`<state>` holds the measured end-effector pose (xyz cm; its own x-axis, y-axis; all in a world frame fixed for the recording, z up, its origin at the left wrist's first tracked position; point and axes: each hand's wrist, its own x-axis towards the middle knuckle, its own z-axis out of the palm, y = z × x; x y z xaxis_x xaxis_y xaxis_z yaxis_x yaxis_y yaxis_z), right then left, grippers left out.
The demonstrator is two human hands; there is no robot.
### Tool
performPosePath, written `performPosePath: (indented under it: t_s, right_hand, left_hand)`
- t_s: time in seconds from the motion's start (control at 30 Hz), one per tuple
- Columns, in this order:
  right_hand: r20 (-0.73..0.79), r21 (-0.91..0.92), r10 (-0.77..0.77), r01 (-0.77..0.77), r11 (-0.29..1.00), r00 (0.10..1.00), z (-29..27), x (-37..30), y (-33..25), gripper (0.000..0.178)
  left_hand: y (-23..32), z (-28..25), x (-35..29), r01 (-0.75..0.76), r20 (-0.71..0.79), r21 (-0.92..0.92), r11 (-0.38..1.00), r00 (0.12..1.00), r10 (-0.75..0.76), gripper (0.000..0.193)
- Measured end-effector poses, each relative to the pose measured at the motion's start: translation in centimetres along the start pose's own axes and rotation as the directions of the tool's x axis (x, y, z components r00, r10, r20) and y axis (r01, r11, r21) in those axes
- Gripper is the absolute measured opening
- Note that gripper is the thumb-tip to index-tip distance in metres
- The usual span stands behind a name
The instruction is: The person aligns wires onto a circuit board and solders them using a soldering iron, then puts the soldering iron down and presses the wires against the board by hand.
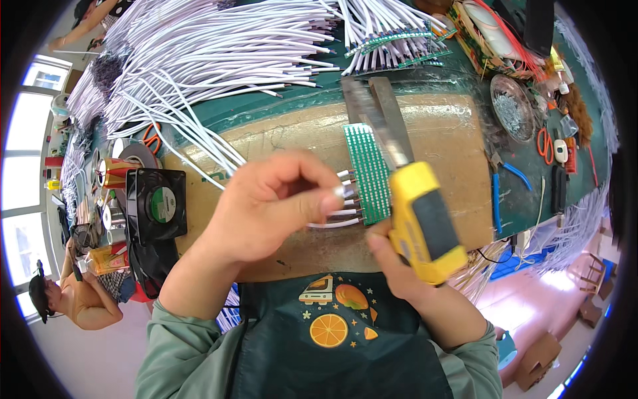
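From here I see both forearms (203,279) slant inward; my right hand (392,263) grasps a yellow tool (428,226), and my curled left hand (276,206) pinches a white wire (344,191) left of the green board (369,173), on brown sheeting (452,133).

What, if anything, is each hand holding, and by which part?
Right hand: the yellow tool, by its body. Left hand: seemingly a white wire, pinched near its end.

The two sleeves (179,359) are soft grey-green with loose folds. A very dark green apron (332,372) covers the front. It has a little white van (318,291), a round orange slice (329,330), a plump yellow-orange fruit (352,297) and tiny stars (353,344). The left hand (276,206) and right hand (397,263) are bare.
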<state>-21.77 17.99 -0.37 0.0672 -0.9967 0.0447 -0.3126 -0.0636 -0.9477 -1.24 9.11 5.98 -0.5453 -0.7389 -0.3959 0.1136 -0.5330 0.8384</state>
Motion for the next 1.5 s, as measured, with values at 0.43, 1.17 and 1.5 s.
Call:
performPosePath:
  t_s: [0.43, 1.17, 1.5]
  right_hand:
    - [0.111, 0.593, 0.226, -0.247, 0.766, 0.968, -3.0, -5.9, 2.6, 0.041]
    - [0.147, 0.411, 0.155, -0.203, 0.889, 0.977, -2.1, -8.1, 5.4, 0.059]
    - [0.050, 0.497, 0.210, -0.207, 0.843, 0.976, -1.5, -7.4, 4.4, 0.044]
  left_hand:
    - [-3.7, -2.0, 5.0, -0.135, -0.059, 0.915, 0.380, 0.888, 0.457, 0.011]
    - [-4.5, -1.5, 5.8, -0.289, 0.212, 0.957, 0.037, 0.778, 0.592, 0.007]
    - [-4.3, -1.6, 5.9, -0.313, 0.256, 0.950, -0.007, 0.765, 0.591, 0.009]
